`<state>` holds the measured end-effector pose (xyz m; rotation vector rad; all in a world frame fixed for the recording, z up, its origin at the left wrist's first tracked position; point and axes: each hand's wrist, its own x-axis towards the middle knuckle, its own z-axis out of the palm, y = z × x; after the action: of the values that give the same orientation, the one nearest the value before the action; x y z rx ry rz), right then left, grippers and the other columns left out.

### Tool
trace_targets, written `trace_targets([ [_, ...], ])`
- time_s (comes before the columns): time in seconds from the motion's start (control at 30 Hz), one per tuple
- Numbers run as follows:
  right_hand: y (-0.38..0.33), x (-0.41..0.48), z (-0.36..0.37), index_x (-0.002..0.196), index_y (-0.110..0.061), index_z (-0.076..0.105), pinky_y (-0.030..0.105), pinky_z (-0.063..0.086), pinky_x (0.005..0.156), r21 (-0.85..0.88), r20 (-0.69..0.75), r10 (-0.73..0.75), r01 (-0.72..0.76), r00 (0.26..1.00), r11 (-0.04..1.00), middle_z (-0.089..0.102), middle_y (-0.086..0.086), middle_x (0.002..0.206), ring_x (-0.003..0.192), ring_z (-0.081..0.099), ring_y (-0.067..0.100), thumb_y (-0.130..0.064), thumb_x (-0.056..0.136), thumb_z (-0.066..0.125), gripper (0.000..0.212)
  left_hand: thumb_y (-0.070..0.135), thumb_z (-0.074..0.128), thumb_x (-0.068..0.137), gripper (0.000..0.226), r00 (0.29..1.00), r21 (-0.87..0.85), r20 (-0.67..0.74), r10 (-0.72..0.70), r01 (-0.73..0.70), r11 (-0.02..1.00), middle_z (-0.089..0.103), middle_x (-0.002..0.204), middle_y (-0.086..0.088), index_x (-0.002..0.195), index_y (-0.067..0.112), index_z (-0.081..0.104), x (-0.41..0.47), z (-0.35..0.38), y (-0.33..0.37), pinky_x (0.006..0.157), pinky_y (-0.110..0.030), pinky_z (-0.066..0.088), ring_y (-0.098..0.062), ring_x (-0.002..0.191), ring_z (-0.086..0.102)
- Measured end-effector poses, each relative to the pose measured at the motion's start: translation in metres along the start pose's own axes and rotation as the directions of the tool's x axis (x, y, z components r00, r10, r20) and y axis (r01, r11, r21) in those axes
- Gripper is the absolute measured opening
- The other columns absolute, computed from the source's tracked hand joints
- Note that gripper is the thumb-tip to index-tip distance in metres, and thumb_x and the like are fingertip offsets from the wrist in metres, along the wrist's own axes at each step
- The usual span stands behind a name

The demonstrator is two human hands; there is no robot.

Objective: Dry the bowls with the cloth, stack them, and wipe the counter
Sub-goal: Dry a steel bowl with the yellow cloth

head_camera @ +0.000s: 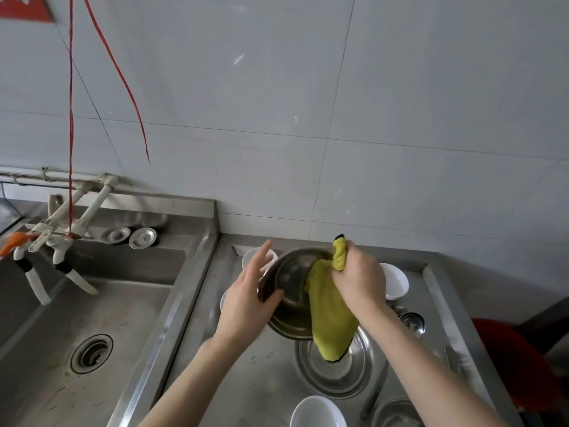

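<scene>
My left hand (pixel 246 298) holds a steel bowl (pixel 291 291) by its left rim, tilted toward me above the counter. My right hand (pixel 358 277) grips a yellow-green cloth (pixel 329 315) bunched at the top. The cloth hangs over the bowl's right side and down past it. Below it a larger steel bowl (pixel 334 369) rests on the steel counter (pixel 246 380). White bowls stand around: one at the back left (pixel 254 257), one at the back right (pixel 395 280), one at the front (pixel 317 411).
A steel sink (pixel 86 318) with a drain lies left of the counter, with white taps (pixel 61 241) above it and two sink plugs on its back ledge. A small steel bowl (pixel 412 323) and another steel bowl (pixel 395 414) sit at the counter's right. A red object (pixel 517 359) stands right.
</scene>
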<state>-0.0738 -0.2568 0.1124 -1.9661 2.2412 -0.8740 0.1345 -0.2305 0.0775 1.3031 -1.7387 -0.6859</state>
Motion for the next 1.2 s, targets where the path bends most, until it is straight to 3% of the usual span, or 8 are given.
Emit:
trace_targets([
  [0.1, 0.004, 0.004, -0.002, 0.082, -0.019, 0.052, 0.026, 0.040, 0.057, 0.066, 0.042, 0.128, -0.131, 0.991, 0.989, 0.057, -0.004, 0.073, 0.065, 0.055, 0.019, -0.030, 0.077, 0.077, 0.028, 0.000, 0.063, 0.086, 0.089, 0.999, -0.098, 0.006, -0.036, 0.037, 0.995, 0.064, 0.103, 0.015, 0.147, 0.051, 0.023, -0.015, 0.007, -0.004, 0.081, -0.033, 0.057, -0.007, 0.091, 0.064],
  [0.23, -0.002, 0.001, -0.004, 0.094, -0.017, 0.050, 0.030, 0.047, 0.059, -0.075, 0.046, 0.079, -0.075, 0.996, 0.994, 0.063, 0.002, 0.085, 0.074, 0.063, 0.025, -0.031, 0.078, 0.075, 0.033, -0.001, 0.057, 0.087, 0.094, 0.999, 0.076, 0.029, 0.045, -0.047, 0.996, 0.048, 0.059, 0.008, 0.145, 0.060, 0.014, -0.001, 0.002, -0.007, 0.061, -0.035, 0.052, -0.012, 0.058, 0.053],
  [0.4, -0.011, -0.009, -0.002, 0.112, -0.013, 0.051, 0.032, 0.046, 0.057, -0.224, 0.066, -0.223, 0.233, 0.972, 0.946, 0.065, 0.005, 0.093, 0.075, 0.064, 0.027, -0.017, 0.085, 0.067, 0.031, 0.011, 0.050, 0.097, 0.078, 0.921, 0.241, 0.322, 0.218, -0.302, 0.922, 0.069, 0.092, 0.000, 0.149, 0.053, 0.009, 0.018, -0.009, 0.002, 0.068, -0.040, 0.058, -0.016, 0.073, 0.067],
  [0.5, -0.010, -0.014, 0.003, 0.114, -0.012, 0.055, 0.027, 0.044, 0.056, -0.206, 0.089, -0.302, 0.314, 0.949, 0.927, 0.067, 0.005, 0.091, 0.074, 0.066, 0.025, -0.013, 0.082, 0.071, 0.036, 0.013, 0.050, 0.098, 0.079, 0.921, 0.304, 0.316, 0.229, -0.326, 0.895, 0.070, 0.108, 0.007, 0.148, 0.055, 0.005, 0.023, -0.006, 0.006, 0.069, -0.039, 0.058, -0.015, 0.081, 0.068],
  [0.67, 0.001, -0.003, -0.001, 0.091, -0.020, 0.051, 0.028, 0.042, 0.056, -0.052, 0.073, 0.016, -0.012, 0.997, 0.999, 0.059, -0.002, 0.075, 0.066, 0.057, 0.022, -0.027, 0.083, 0.068, 0.020, 0.022, 0.071, 0.086, 0.087, 0.999, 0.076, 0.037, 0.024, -0.027, 0.997, 0.059, 0.128, 0.020, 0.149, 0.050, 0.016, 0.004, -0.006, 0.006, 0.087, -0.035, 0.057, -0.005, 0.112, 0.061],
  [0.83, 0.010, 0.001, -0.006, 0.085, -0.018, 0.047, 0.031, 0.045, 0.061, 0.032, 0.110, 0.201, -0.206, 0.973, 0.978, 0.058, 0.001, 0.077, 0.076, 0.061, 0.028, -0.030, 0.076, 0.077, 0.033, -0.006, 0.063, 0.081, 0.085, 0.995, -0.172, 0.005, -0.098, 0.098, 0.980, 0.063, 0.094, 0.019, 0.142, 0.046, 0.034, -0.014, 0.007, 0.001, 0.076, -0.041, 0.060, -0.009, 0.087, 0.070],
  [1.0, -0.001, -0.003, -0.011, 0.098, -0.017, 0.048, 0.034, 0.052, 0.061, -0.166, 0.047, 0.015, -0.007, 0.999, 0.986, 0.065, 0.003, 0.088, 0.074, 0.063, 0.025, -0.031, 0.080, 0.073, 0.034, -0.001, 0.055, 0.083, 0.081, 0.991, -0.023, 0.126, 0.034, -0.031, 0.999, 0.067, 0.100, 0.008, 0.143, 0.049, 0.033, 0.002, -0.004, -0.002, 0.080, -0.042, 0.058, -0.016, 0.084, 0.069],
  [1.2, -0.009, -0.011, -0.008, 0.114, -0.018, 0.050, 0.024, 0.036, 0.059, -0.232, 0.156, -0.279, 0.310, 0.948, 0.922, 0.065, 0.000, 0.099, 0.081, 0.063, 0.020, -0.023, 0.089, 0.063, 0.029, 0.013, 0.059, 0.092, 0.062, 0.951, 0.170, 0.263, 0.164, -0.213, 0.962, 0.068, 0.116, 0.015, 0.139, 0.045, 0.033, 0.012, -0.007, 0.016, 0.082, -0.034, 0.058, -0.004, 0.093, 0.067],
])
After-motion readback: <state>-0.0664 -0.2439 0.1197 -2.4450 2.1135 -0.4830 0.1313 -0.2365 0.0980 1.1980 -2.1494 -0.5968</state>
